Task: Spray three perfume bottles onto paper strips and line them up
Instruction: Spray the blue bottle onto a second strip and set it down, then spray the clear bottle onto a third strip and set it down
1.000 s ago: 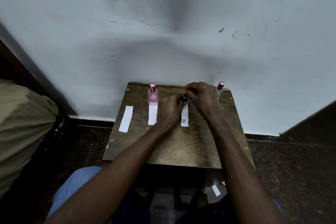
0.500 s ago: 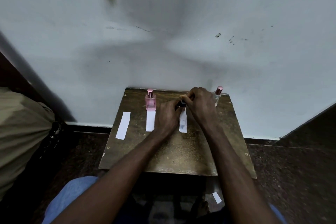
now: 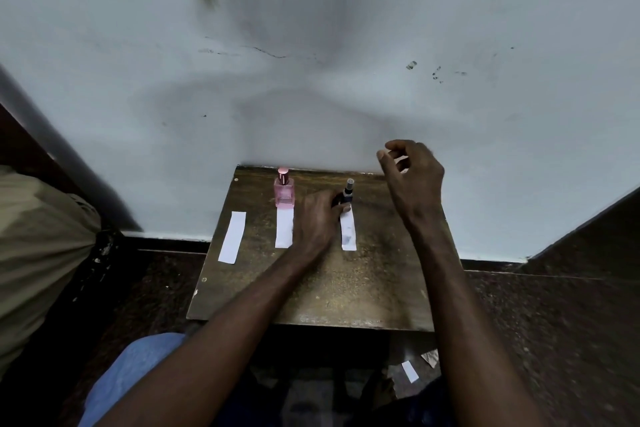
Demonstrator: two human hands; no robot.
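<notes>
Fingers of the left hand (image 3: 317, 218) hug the dark spray bottle (image 3: 347, 193), standing at the top of its paper strip (image 3: 348, 231). Right hand (image 3: 414, 177) floats above, half curled, holding nothing clear.

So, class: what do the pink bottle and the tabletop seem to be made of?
Pink bottle: likely clear tinted glass with a shiny metallic-looking cap; light passes through the body. Tabletop: probably wood or board with a worn, dull brown finish; mottled, scuffed surface.
</notes>
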